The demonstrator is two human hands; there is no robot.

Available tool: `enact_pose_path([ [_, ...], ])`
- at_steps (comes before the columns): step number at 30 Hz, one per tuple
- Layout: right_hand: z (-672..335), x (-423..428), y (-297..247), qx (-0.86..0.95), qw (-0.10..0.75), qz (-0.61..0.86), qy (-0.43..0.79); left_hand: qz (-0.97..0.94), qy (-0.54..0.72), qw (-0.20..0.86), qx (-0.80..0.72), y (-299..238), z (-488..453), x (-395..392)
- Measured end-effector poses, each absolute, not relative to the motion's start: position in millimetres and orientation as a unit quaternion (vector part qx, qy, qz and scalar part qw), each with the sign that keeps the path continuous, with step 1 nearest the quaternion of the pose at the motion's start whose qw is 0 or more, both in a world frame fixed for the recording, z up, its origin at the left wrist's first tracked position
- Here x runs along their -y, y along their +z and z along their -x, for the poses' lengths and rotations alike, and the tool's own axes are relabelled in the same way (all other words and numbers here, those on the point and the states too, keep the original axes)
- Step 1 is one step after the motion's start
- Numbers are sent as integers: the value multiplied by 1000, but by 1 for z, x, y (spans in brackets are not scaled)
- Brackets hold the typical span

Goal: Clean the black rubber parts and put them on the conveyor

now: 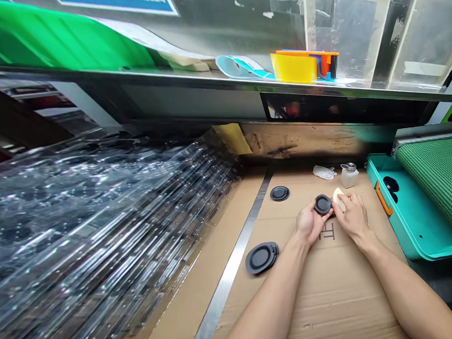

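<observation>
Grip check: left hand (310,223) clenched on a black round disc (322,204), fingers at its rim, held above the cardboard sheet (329,295) at centre-right of frame. Right hand (353,216) grasps a pale sponge (338,198), which sits against the disc's right edge. On the sheet, left of my hands, lies a stack of black discs (260,258); farther up, a single black disc (279,193). A metal strip (226,269) runs along the sheet's left side. Upper centre of the sheet: crumpled white cloth (324,172) beside a pump dispenser bottle (349,176). At right, a teal tray (411,221) holds dark discs (390,184), beside a green belt (436,180). Left of frame: stacked clear plastic trays (101,230). Top: steel shelf (169,71) carrying a yellow bin (294,67).
</observation>
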State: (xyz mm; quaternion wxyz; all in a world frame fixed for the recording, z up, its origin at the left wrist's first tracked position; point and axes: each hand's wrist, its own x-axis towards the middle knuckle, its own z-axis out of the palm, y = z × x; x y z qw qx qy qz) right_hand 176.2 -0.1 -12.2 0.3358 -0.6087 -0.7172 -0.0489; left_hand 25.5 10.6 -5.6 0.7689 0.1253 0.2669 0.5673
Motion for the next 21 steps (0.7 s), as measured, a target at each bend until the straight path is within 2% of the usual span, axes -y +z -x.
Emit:
enact_pose_path([
  [3,-180,2,-14,716,343,607,-39,-151,581,753,-270,-3,-21,-12],
  [6,-173,9,-14,741,324,588,-18,-226,638,671,-303,-3,-21,-10],
  [9,-165,14,-15,780,278,561,29,-377,687,504,-363,-4,-26,-4],
  [13,-161,15,-14,788,241,563,56,-583,679,233,-381,-7,-35,6],
  [15,-161,14,-13,784,239,570,56,-622,673,156,-368,-7,-37,10],
  [21,-162,13,-11,778,247,572,79,-633,675,105,-363,-4,-38,13],
])
